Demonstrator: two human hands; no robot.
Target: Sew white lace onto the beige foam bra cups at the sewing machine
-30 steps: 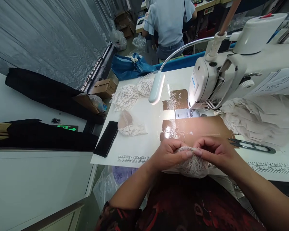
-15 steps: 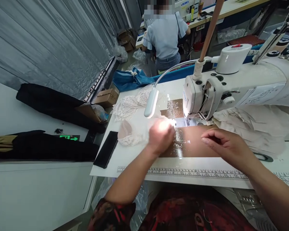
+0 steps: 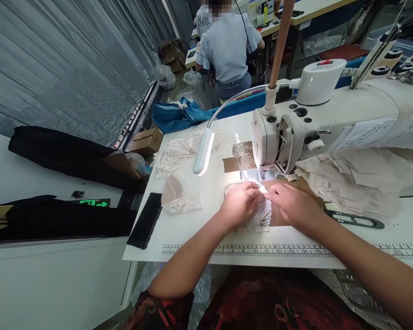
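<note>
In front of the sewing machine (image 3: 269,137), a piece of white lace (image 3: 262,217) lies under both hands on the brown taped patch (image 3: 278,215). My left hand (image 3: 240,204) is closed on the lace from the left, fingers pinched together. From the right, my right hand (image 3: 292,201) pinches the same lace at its edge, its fingertips almost meeting the left ones. The needle area is just behind the fingers. A beige and lace bra cup (image 3: 179,197) rests to the left. Part of the lace is hidden by the hands.
A black phone (image 3: 145,221) lies at the table's left edge. White lace pieces (image 3: 174,156) sit behind the cup. Pale fabric (image 3: 358,183) is heaped at right, beside thread snips (image 3: 356,220). A lamp (image 3: 203,151) overhangs the table. Another person (image 3: 227,50) sits ahead.
My left hand has brought a lace piece right and nearer to me, onto the brown patch. The right hand has moved left and now grips the lace too. The view has shifted slightly.
</note>
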